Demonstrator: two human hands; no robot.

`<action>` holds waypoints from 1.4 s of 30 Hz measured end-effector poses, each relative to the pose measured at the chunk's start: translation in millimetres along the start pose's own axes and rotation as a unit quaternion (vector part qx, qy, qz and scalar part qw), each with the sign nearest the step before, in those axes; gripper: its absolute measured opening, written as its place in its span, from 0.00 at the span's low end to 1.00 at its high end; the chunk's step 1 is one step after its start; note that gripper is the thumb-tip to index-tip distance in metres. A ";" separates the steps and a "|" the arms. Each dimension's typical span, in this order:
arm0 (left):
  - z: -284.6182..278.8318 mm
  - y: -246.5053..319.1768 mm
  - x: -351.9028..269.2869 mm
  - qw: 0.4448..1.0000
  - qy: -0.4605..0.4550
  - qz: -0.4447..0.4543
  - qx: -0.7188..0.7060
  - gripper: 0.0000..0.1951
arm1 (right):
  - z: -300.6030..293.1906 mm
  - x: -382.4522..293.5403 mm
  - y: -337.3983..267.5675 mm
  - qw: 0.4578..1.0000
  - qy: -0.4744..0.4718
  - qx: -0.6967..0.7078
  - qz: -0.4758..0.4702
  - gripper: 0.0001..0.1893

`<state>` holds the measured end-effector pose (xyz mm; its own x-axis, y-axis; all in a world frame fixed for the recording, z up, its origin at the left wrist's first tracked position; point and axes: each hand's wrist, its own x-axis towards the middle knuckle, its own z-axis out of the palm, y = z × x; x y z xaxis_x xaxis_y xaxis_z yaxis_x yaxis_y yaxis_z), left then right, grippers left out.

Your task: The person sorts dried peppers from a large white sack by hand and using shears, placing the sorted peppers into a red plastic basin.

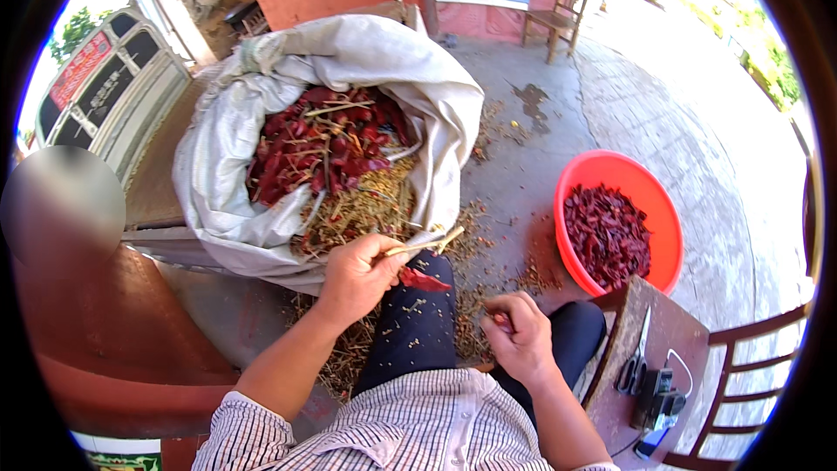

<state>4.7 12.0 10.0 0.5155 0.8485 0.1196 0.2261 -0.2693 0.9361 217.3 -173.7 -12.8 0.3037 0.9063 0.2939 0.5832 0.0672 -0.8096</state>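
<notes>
My left hand (363, 278) pinches a pale dried stalk (428, 246) between thumb and forefinger, above my left knee. A red dried chili pepper (424, 280) hangs just beneath the same hand. Over my other leg, my right hand (520, 332) is curled around a dark red piece, likely chili (502, 322), mostly hidden by the fingers. In front of me a big white woven sack (451, 104) lies rolled open. Whole dried chilies (327, 137) with stalks fill its far part, and yellowish seeds and stems (373, 203) lie nearer me.
A red plastic basin (667, 222) of dark chili pieces (605, 235) stands at right. Scissors (635, 360) and a black electronic device (654, 399) rest on a wooden chair (683, 333). Stem litter (480, 255) covers the ground. A small wooden chair (556, 16) stands farther back.
</notes>
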 end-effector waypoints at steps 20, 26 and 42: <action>69.5 -42.6 -46.9 0.951 -0.232 -0.004 -0.202 0.06 | 22.9 -18.0 10.2 0.923 -0.163 0.269 0.223 0.13; 67.4 -33.9 -45.8 0.908 -0.303 -0.160 -0.240 0.04 | 29.2 -21.8 11.5 0.911 -0.169 0.302 0.225 0.12; 89.7 -34.9 -58.5 0.978 -0.156 -0.021 -0.140 0.09 | 23.2 -18.3 3.9 0.933 -0.134 0.229 0.241 0.08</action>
<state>40.8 -69.1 -59.3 0.7472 0.6645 0.0131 0.0407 -0.0653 0.9970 196.5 -180.4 -33.1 0.2121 0.9451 -0.2487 0.0247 -0.2596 -0.9654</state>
